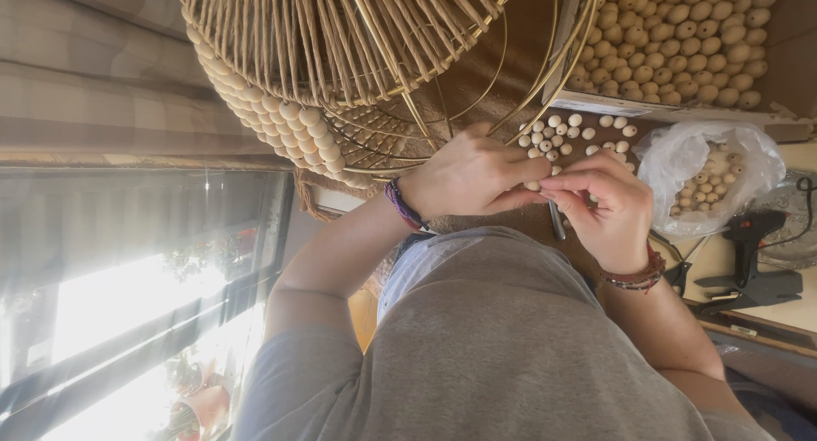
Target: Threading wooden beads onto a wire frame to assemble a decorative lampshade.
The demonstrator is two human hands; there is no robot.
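My left hand [466, 176], with purple braided bands at the wrist, and my right hand [606, 210], with red bands, meet fingertip to fingertip over a brown surface. Between them they pinch one pale wooden bead [532, 186]. A thin gold wire [545, 84] of a round frame runs down to the left hand's fingers. Above hangs the frame's woven straw part [340, 33], with rows of strung wooden beads [281, 118] along its edge. Loose beads [579, 133] lie just beyond my fingers. A short metal piece [556, 226] shows below the hands.
A clear plastic bag of beads [708, 179] lies to the right, and an open box full of beads [681, 41] sits at the top right. A black glue gun [756, 237] and dark-handled tools [681, 275] rest on the pale table. A bright window [128, 305] fills the left.
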